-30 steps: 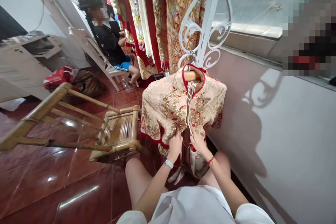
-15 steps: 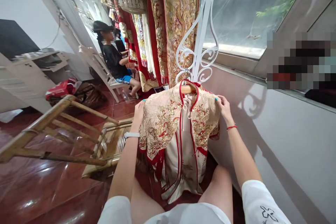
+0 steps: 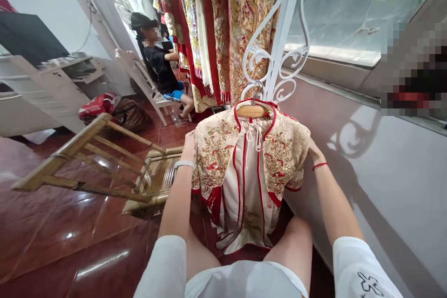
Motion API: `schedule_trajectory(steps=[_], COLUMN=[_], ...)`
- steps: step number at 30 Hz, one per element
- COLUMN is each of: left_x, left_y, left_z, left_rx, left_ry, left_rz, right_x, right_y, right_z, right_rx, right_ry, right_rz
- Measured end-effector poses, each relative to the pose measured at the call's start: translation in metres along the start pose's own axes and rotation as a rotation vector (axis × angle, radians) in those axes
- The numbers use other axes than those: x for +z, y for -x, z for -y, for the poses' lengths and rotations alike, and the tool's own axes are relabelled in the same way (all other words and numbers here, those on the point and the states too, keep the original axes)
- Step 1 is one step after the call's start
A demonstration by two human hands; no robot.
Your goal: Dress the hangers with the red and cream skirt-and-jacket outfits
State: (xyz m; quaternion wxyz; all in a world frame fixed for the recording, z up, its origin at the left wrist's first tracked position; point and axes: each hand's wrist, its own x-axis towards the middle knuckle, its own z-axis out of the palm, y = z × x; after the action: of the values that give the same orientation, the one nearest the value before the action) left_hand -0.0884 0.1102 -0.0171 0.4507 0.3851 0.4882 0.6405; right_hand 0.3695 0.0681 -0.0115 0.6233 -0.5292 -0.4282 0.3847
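Note:
An embroidered short-sleeved jacket (image 3: 214, 158), cream and gold with red trim, hangs facing me on a wooden hanger (image 3: 253, 111). Under its open front is a pale inner garment (image 3: 249, 167) with red edging and a tied white cord (image 3: 256, 136) at the neck. My left hand (image 3: 189, 143) holds the jacket at the shoulder and sleeve on the left side, closed round its edge. At the opposite shoulder my right hand (image 3: 315, 150) grips the other side, its fingers mostly hidden behind the cloth.
The hanger's hook meets a white scrolled metal stand (image 3: 275, 56). Long embroidered garments (image 3: 244, 23) hang behind it. A bamboo chair (image 3: 157, 172) stands close on the left, and a wall (image 3: 384, 158) on the right. Further back, a person (image 3: 159, 67) sits on a white chair (image 3: 139, 74).
Both hands have slid from the tops of the shoulders round toward the back, so the fingertips no longer show. The jacket's shoulders look more spread, and the view has shifted left.

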Motion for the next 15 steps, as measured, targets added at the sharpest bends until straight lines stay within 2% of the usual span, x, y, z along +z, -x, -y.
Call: schedule_trajectory(steps=[2, 4, 8, 11, 13, 15], left_x=[0.001, -0.002, -0.017, -0.027, -0.028, -0.023], left_y=[0.003, 0.005, 0.004, -0.004, -0.008, -0.007], left_z=[-0.001, -0.004, -0.021, -0.036, -0.037, -0.029], left_rx=[-0.018, -0.014, -0.050, -0.091, -0.063, 0.020], left_ry=[-0.002, -0.010, -0.107, -0.211, -0.250, -0.289], left_rz=[-0.014, 0.007, 0.153, 0.248, 0.231, 0.121], right_x=[-0.004, -0.008, -0.015, -0.020, -0.020, -0.013], right_y=[-0.003, -0.006, -0.014, -0.021, -0.025, -0.026], right_z=[0.005, 0.011, 0.023, 0.029, 0.026, 0.015], right_rx=[0.039, 0.007, -0.040, -0.003, 0.030, 0.008], right_ry=[-0.044, -0.077, -0.094, -0.012, 0.048, 0.091], right_rz=[0.077, 0.052, -0.034, 0.052, 0.118, 0.120])
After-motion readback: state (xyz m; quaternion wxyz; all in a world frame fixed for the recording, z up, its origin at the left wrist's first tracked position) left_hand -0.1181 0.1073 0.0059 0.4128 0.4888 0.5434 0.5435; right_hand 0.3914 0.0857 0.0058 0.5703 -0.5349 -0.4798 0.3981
